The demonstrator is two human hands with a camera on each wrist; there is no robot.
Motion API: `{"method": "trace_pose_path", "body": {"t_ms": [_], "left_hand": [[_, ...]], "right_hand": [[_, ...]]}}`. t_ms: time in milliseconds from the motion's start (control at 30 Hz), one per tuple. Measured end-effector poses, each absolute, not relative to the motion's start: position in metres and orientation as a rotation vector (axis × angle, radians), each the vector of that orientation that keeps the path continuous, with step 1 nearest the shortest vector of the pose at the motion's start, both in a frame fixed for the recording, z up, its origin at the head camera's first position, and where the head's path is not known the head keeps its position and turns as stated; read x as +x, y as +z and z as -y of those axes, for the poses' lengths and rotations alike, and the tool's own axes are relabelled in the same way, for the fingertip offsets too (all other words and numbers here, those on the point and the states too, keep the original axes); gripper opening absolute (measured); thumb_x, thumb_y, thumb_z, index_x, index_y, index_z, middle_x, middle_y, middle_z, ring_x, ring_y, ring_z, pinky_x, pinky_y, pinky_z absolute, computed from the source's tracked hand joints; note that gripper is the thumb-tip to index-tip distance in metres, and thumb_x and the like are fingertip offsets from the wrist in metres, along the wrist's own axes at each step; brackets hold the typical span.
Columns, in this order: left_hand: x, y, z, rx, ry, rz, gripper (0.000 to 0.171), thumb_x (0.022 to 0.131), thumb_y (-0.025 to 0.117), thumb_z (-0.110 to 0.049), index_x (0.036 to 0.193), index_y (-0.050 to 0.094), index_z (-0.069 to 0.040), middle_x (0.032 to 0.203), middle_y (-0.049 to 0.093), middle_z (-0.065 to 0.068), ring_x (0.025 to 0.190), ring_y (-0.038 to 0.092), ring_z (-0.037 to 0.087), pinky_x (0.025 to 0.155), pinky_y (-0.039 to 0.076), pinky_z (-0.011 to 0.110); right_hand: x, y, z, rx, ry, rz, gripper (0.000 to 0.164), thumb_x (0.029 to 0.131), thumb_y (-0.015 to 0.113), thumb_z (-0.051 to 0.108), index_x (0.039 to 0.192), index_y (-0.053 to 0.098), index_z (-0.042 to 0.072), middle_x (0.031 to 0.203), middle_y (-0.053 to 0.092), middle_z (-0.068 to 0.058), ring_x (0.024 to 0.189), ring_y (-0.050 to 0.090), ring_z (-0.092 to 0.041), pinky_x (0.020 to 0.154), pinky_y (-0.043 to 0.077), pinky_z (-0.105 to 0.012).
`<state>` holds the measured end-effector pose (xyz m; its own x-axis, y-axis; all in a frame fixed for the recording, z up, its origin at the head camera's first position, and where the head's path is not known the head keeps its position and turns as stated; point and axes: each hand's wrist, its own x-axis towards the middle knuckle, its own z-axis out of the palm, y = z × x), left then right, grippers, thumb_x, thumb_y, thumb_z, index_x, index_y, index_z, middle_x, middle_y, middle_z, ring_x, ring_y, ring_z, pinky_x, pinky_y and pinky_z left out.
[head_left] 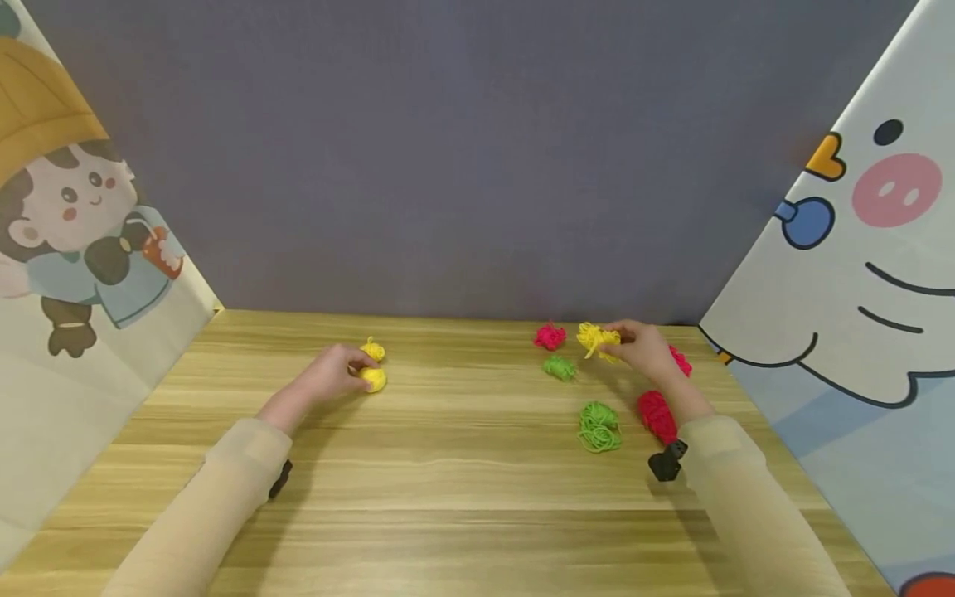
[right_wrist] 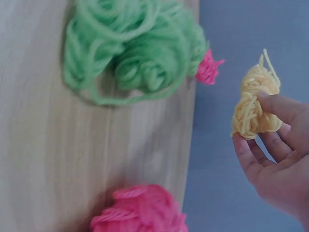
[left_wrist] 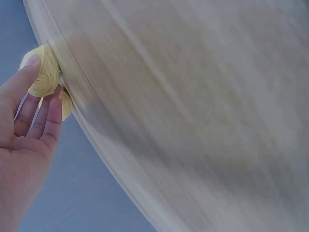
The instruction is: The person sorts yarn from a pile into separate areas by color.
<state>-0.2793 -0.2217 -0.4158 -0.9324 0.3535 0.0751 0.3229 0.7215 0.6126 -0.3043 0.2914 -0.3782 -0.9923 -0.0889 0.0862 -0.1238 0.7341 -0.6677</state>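
On the left side of the table, my left hand (head_left: 337, 371) has its thumb and fingers about a smooth yellow yarn ball (head_left: 374, 380). The left wrist view shows the thumb on the near face of that ball (left_wrist: 47, 72). Just behind it lies a smaller yellow yarn ball (head_left: 372, 350), partly covered by the fingers in the left wrist view. At the right, my right hand (head_left: 643, 351) pinches a loose yellow yarn bundle (head_left: 597, 340), whose loops and a stray end stick out in the right wrist view (right_wrist: 256, 99). It appears raised above the table.
Near the right hand lie a small pink yarn bundle (head_left: 550, 336), a small green one (head_left: 559, 367), a larger loose green one (head_left: 599, 427) and a red-pink skein (head_left: 656, 416). Another pink bundle (head_left: 680, 361) is partly behind the right hand. A grey panel (head_left: 448, 166) closes the table's back.
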Motion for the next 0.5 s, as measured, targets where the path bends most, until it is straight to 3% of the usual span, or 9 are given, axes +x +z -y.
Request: {"method": "trace_pose_path", "body": {"t_ms": [333,500], "left_hand": [[-0.284,-0.418,0.223,0.590,0.999,-2.866,0.029,0.077,0.077,-0.007,0.105,0.070,-0.003,0.108,0.067,0.018,0.098,0.062,0.029,0.080,0.055,0.039],[-0.288,-0.420,0.224,0.626,1.011,-2.867,0.029,0.076,0.077,-0.006,0.104,0.070,0.000,0.104,0.068,0.019,0.094,0.063,0.029,0.077,0.056,0.037]], "right_hand": [[-0.299,-0.361,-0.275,0.207,1.117,2.832,0.040,0.084,0.072,0.027,0.118,0.063,0.006,0.120,0.061,-0.020,0.109,0.057,-0.033,0.078,0.052,-0.033],[-0.296,-0.354,-0.265,0.229,1.154,2.812,0.040,0.084,0.072,0.026,0.117,0.063,0.007,0.121,0.061,-0.020,0.110,0.057,-0.034,0.080,0.053,-0.036]]}}
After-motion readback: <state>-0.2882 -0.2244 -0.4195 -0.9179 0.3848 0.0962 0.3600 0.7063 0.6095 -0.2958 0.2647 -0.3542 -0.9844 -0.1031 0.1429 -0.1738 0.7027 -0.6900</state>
